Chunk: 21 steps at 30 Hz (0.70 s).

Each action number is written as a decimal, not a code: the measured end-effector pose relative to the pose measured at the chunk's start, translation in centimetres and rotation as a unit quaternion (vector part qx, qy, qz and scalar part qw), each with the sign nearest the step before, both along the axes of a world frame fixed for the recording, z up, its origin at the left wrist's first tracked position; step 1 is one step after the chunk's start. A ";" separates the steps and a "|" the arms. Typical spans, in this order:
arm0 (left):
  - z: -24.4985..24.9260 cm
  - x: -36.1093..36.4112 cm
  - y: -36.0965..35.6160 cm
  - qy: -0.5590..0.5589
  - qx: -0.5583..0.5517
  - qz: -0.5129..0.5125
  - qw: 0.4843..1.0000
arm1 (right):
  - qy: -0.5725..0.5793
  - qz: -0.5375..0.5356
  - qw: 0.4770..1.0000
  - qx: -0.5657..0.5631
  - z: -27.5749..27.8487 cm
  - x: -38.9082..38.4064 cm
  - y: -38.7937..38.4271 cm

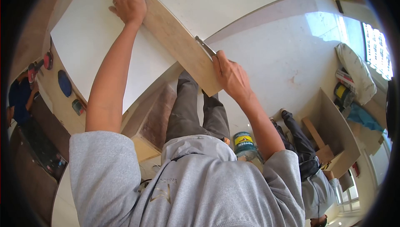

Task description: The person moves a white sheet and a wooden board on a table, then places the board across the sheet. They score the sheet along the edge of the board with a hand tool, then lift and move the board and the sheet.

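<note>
A long, light-brown wooden board (179,43) runs diagonally from the top left toward my legs. My left hand (129,4) lies on its far part, fingers spread and pressing on the surface. Near the board's close end, my right hand (231,75) is closed around a narrow dark metal tool (205,45). The tool's thin, flat length points away from me along the board's right edge, and its grip is hidden in my fingers. Under the board, on the left, is a large white panel (89,52).
A labelled paint can (243,141) stands on the floor (275,60) by my right arm. At right, another person (310,160) is beside an open wooden box (341,127). A second person (23,97) at left holds a red power tool (32,72). A brown cabinet (148,120) is by my legs.
</note>
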<state>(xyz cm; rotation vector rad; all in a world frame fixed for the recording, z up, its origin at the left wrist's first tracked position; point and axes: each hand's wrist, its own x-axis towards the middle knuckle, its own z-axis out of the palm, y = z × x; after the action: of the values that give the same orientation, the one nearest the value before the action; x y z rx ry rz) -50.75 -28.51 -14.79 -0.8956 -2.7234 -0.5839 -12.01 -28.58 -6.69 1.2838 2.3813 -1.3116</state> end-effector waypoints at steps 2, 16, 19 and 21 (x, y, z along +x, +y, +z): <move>-0.1 0.0 0.1 0.008 -0.005 0.006 1.000 | 0.019 0.011 0.999 0.026 -0.4 0.0 -0.2; 0.7 0.9 0.2 -0.002 -0.051 0.023 0.998 | 0.006 0.054 0.998 0.037 -1.0 0.8 -0.1; 1.0 0.9 0.2 -0.017 -0.048 0.024 0.998 | 0.006 0.052 0.998 0.041 -1.0 0.8 -0.3; 1.0 0.9 0.3 -0.010 -0.048 0.026 0.998 | 0.007 0.051 0.998 0.044 -1.0 0.8 -0.3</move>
<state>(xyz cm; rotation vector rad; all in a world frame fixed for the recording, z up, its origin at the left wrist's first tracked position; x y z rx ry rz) -49.84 -28.18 -13.77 -0.8425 -2.8046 -0.4583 -11.24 -28.86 -7.68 1.1604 2.5038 -1.2029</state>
